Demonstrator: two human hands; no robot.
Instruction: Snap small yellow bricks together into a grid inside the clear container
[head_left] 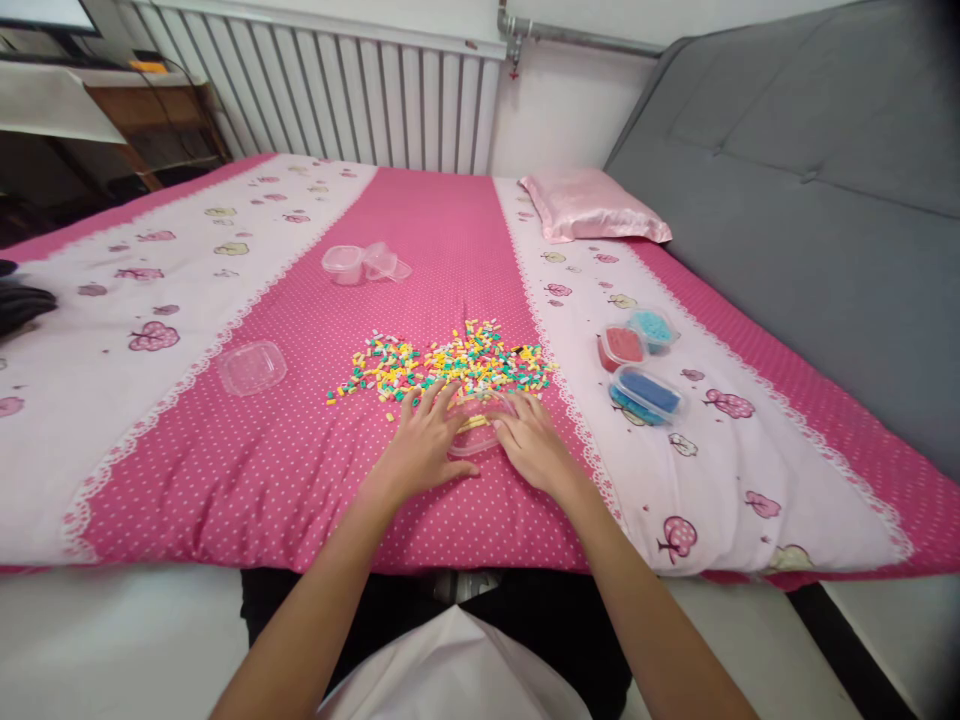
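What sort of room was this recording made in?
Probably a bedroom: a pink-and-white patterned bedspread covers what looks like a bed, with a shiny pink pillow on it and a grey padded headboard at the picture's right.

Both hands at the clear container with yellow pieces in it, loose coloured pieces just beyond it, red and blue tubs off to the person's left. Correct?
One error: in the head view the red tub and blue tubs are off to the person's right. The left hand, right hand, clear container and loose pieces are as you said.
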